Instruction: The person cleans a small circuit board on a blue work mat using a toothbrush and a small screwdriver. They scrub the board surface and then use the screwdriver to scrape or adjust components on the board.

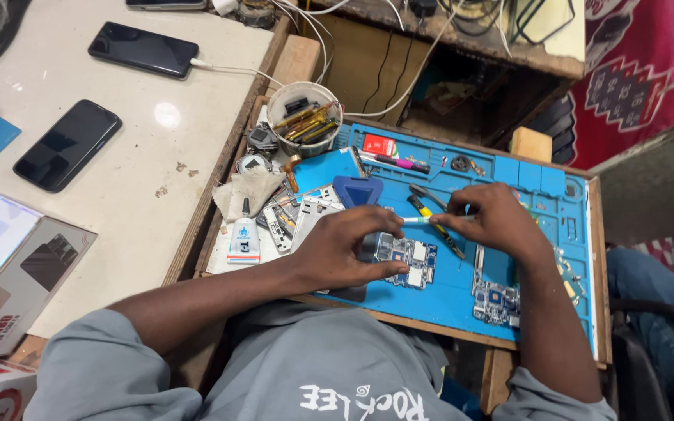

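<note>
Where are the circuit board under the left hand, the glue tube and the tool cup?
Circuit board (409,257), head view, on its bare middle right of the left hand.
Glue tube (243,240), head view, on its white body.
Tool cup (278,117), head view, on its left rim.

One head camera looks steeply down, close, at a blue work mat (462,292) in the frame's centre right.

circuit board (409,260) | bluish, flat on blue mat | thin white-tipped tool (423,221) | level above it
</note>
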